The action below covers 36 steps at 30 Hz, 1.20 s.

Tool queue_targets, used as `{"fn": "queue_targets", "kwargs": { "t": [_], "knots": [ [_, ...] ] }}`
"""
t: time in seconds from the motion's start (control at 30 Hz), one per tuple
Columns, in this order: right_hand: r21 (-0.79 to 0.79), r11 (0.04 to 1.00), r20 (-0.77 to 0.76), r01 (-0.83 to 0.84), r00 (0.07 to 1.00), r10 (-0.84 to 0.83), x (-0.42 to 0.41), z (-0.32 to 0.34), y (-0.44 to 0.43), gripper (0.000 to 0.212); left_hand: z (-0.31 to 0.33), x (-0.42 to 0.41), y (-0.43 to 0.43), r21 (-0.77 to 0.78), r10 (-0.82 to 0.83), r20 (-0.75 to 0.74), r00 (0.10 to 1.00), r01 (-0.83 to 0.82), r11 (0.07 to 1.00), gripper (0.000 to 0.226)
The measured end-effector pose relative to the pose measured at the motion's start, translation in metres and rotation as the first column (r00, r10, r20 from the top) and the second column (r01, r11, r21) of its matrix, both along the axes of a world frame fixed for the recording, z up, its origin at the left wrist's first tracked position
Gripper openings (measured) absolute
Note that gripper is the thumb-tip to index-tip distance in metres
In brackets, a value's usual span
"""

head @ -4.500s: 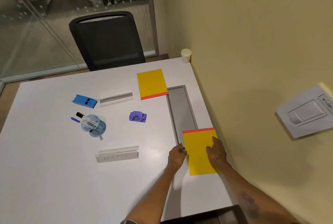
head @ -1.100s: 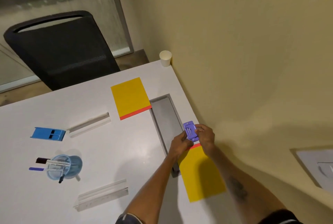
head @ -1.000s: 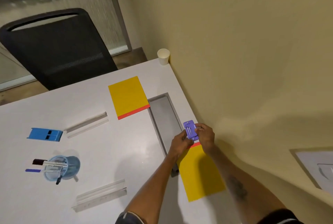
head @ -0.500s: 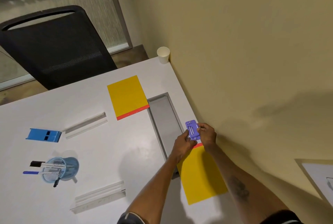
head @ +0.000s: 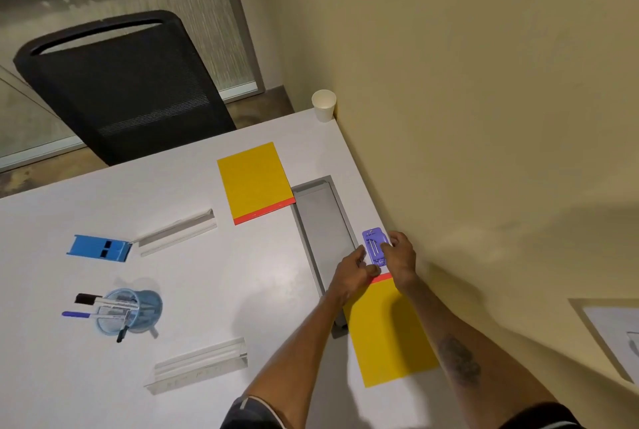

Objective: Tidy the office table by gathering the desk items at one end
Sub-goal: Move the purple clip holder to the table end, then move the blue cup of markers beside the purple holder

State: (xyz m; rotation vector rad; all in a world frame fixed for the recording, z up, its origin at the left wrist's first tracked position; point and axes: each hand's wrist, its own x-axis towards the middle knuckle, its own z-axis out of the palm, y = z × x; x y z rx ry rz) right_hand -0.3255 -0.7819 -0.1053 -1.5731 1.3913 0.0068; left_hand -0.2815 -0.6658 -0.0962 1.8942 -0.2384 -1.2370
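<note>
A small purple hole punch (head: 374, 247) lies on the white table (head: 214, 283) by the wall, just beyond the red edge of a yellow notepad (head: 387, 332). My left hand (head: 351, 273) pinches its near left side and my right hand (head: 401, 257) holds its right side. A second yellow notepad (head: 254, 179) lies farther back. To the left are a blue stapler (head: 98, 248), a clear blue cup with pens (head: 133, 314), and two clear name-plate holders (head: 178, 231) (head: 200, 364).
A grey cable tray (head: 323, 228) is sunk into the table left of my hands. A white paper cup (head: 324, 105) stands at the far corner against the yellow wall. A black mesh chair (head: 117, 90) sits behind the table's far edge.
Since 4.5 s ago the purple hole punch has come from mid-table to the spot by the wall above the near notepad. Over the last second both hands have kept hold of it there.
</note>
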Motion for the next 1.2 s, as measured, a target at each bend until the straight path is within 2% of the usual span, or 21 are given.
{"fn": "queue_targets", "kwargs": {
  "t": [0.07, 0.13, 0.17, 0.3, 0.4, 0.5, 0.57, 0.73, 1.03, 1.2],
  "knots": [
    [-0.077, 0.996, -0.023, -0.045, 0.999, 0.043, 0.001, 0.004, 0.003, 0.04, 0.008, 0.002, 0.005, 0.021, 0.023, 0.011, 1.0, -0.023, 1.0, 0.054],
    [-0.144, 0.986, -0.053, -0.079, 0.996, 0.072, 0.004, 0.009, 0.008, 0.041, 0.014, 0.005, 0.011, 0.025, 0.051, 0.026, 0.998, -0.051, 0.998, 0.02],
    [-0.17, 0.981, -0.069, -0.091, 0.994, 0.08, 0.006, 0.012, 0.011, 0.041, 0.018, 0.006, 0.015, 0.015, 0.053, 0.031, 0.998, -0.054, 0.998, 0.019],
    [-0.267, 0.952, -0.088, -0.151, 0.987, 0.132, 0.018, 0.029, 0.028, 0.039, 0.029, 0.012, 0.033, -0.01, 0.133, 0.018, 0.991, -0.133, 0.991, 0.023],
    [-0.264, 0.953, -0.033, -0.15, 0.989, 0.147, 0.028, 0.04, 0.044, 0.039, 0.038, 0.02, 0.05, -0.004, 0.154, 0.067, 0.986, -0.154, 0.988, 0.036],
    [-0.245, 0.953, -0.002, -0.179, 0.983, 0.184, 0.039, 0.049, 0.06, 0.039, 0.048, 0.027, 0.072, 0.008, 0.21, 0.079, 0.975, -0.211, 0.977, 0.02],
    [-0.241, 0.942, -0.01, -0.232, 0.972, 0.237, 0.046, 0.055, 0.071, 0.039, 0.055, 0.032, 0.086, 0.001, 0.263, 0.088, 0.961, -0.264, 0.964, 0.048],
    [-0.204, 0.904, -0.009, -0.376, 0.924, 0.382, 0.069, 0.062, 0.102, 0.038, 0.072, 0.044, 0.12, -0.005, 0.374, 0.098, 0.922, -0.375, 0.927, 0.059],
    [-0.138, 0.776, 0.009, -0.615, 0.783, 0.622, 0.112, 0.075, 0.172, 0.037, 0.083, 0.076, 0.195, 0.04, 0.477, 0.24, 0.846, -0.5, 0.865, 0.052],
    [-0.135, 0.687, 0.028, -0.714, 0.691, 0.723, 0.131, 0.078, 0.216, 0.037, 0.076, 0.085, 0.245, 0.078, 0.59, 0.268, 0.761, -0.628, 0.774, 0.045]
  ]
}}
